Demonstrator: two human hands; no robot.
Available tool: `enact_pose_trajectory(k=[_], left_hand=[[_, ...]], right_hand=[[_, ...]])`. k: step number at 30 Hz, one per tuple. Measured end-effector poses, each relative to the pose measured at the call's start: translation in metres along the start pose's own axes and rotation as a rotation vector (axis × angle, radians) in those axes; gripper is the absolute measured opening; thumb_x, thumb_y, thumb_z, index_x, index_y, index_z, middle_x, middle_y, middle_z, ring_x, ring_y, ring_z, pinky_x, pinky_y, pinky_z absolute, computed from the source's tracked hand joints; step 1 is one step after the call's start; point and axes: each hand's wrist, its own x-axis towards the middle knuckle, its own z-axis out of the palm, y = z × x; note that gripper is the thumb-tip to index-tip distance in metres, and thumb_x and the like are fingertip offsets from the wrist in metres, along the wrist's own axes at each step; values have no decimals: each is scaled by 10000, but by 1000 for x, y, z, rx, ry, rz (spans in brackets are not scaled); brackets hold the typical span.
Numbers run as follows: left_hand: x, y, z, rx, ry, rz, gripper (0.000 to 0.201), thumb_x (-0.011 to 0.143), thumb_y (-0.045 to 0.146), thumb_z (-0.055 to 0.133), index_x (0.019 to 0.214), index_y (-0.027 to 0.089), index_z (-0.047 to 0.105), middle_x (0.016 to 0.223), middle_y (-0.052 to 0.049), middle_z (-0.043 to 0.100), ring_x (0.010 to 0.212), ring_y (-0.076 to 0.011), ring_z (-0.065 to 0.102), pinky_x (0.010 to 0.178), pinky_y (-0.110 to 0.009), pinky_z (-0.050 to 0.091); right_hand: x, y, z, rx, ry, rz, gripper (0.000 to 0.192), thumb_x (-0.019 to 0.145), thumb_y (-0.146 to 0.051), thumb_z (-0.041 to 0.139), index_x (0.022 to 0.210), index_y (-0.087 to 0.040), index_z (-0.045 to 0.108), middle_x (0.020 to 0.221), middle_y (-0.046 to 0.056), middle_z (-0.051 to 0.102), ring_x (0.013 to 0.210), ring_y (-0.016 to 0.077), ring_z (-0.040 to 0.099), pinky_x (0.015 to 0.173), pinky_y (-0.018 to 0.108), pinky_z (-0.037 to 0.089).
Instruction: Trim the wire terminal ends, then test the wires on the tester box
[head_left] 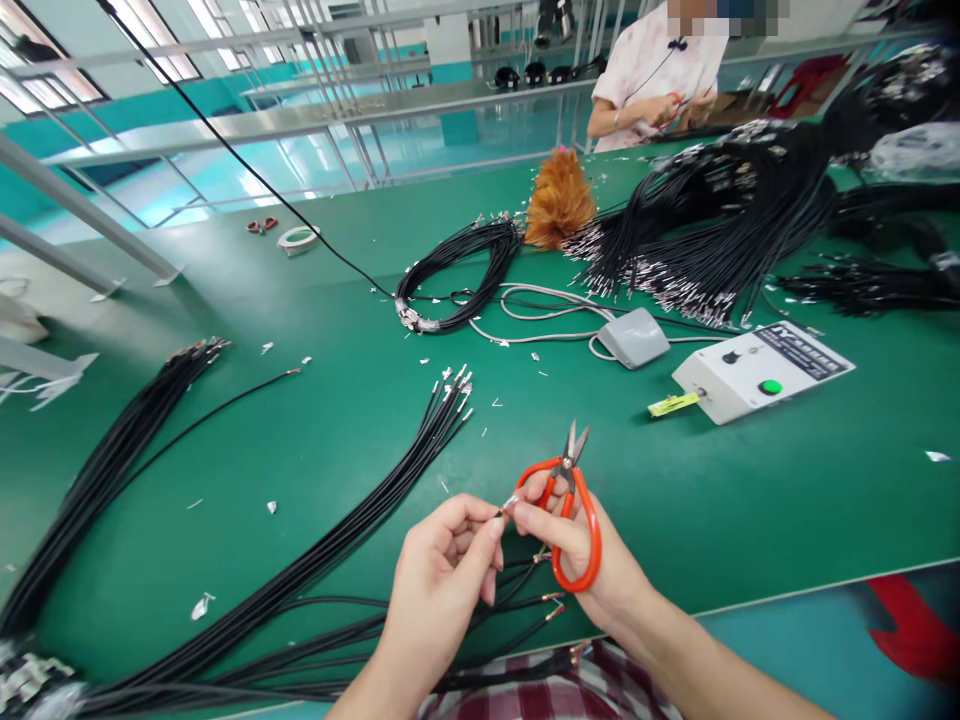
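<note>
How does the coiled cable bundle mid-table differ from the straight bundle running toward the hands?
The coiled cable bundle is wound into a loop and lies far from the hands. The straight bundle lies stretched out, its tipped ends fanned apart, reaching down beside the left hand. The right hand holds orange scissors. Both bundles are thin black cables with metal ends, lying on the green table.

Bright daylight from windows (45, 80) top left; sharp centre, wide-angle bending at edges.

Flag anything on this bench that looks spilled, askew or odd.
Small white scraps lie scattered over the green table around the black cables. An orange feather duster lies among the cable bundles. Otherwise nothing stands out.
</note>
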Motion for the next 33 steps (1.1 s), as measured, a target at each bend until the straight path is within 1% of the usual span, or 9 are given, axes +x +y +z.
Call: enact_pose_trajectory(k=[4, 11, 14, 18, 22, 24, 26, 29, 33], left_hand=[[0, 0, 1, 28, 20, 3, 200, 764, 327, 648, 706, 152, 570, 519, 37, 532, 375, -74, 455, 371, -183, 347], [-2, -5, 2, 46, 19, 21, 208, 781, 339, 637, 719, 150, 578, 529, 34, 528, 391, -72, 460, 392, -178, 335], [-1, -5, 0, -17, -31, -22, 247, 788, 377, 633, 734, 140, 587, 509, 38, 519, 354, -47, 396, 369, -168, 262], [3, -1, -7, -179, -145, -148, 268, 788, 389, 642, 759, 124, 612, 466, 60, 446, 356, -15, 229, 359, -167, 106], [5, 1, -14, -321, -250, -236, 231, 809, 336, 630, 758, 111, 632, 475, 74, 390, 387, -7, 152, 381, -170, 76], [5, 2, -15, -346, -267, -246, 221, 817, 324, 623, 762, 111, 633, 477, 78, 381, 386, -4, 142, 382, -171, 72], [3, 2, -16, -339, -251, -226, 213, 822, 319, 622, 770, 113, 629, 480, 72, 396, 388, -7, 162, 383, -173, 77], [0, 5, -16, -305, -190, -176, 196, 831, 309, 613, 794, 117, 623, 492, 61, 429, 394, -13, 204, 389, -177, 96], [-3, 10, -15, -269, -127, -142, 203, 832, 320, 609, 797, 119, 618, 486, 65, 428, 392, -14, 220, 391, -181, 106]], right_hand=[[0, -4, -1, -30, 31, -34, 235, 656, -253, 783, 761, -204, 579, 791, -11, 673, 706, 127, 600, 724, 269, 470], [0, -10, 0, -86, 35, -70, 266, 620, -248, 785, 715, -206, 540, 726, -14, 664, 704, 147, 615, 700, 286, 482], [1, -13, 1, -121, 11, -88, 261, 626, -236, 768, 698, -205, 519, 705, -24, 649, 646, 126, 589, 665, 277, 475], [3, -20, 3, -233, -30, -104, 222, 660, -206, 726, 712, -201, 510, 714, -29, 639, 634, 110, 573, 655, 265, 462], [4, -25, 7, -296, -60, -103, 205, 679, -230, 709, 730, -203, 512, 732, -23, 621, 670, 124, 576, 675, 274, 457], [5, -25, 7, -316, -68, -113, 206, 688, -249, 704, 733, -205, 509, 740, -20, 616, 684, 129, 575, 688, 279, 456], [6, -25, 4, -361, -76, -122, 207, 705, -277, 699, 743, -205, 508, 751, -19, 608, 693, 131, 568, 696, 277, 453], [5, -30, -7, -583, -103, -115, 206, 763, -355, 658, 750, -205, 518, 703, -33, 550, 653, 124, 523, 642, 254, 427], [-3, -40, -22, -1149, -144, -126, 334, 774, -455, 639, 633, -198, 480, 666, -35, 489, 603, 116, 454, 574, 242, 351]])
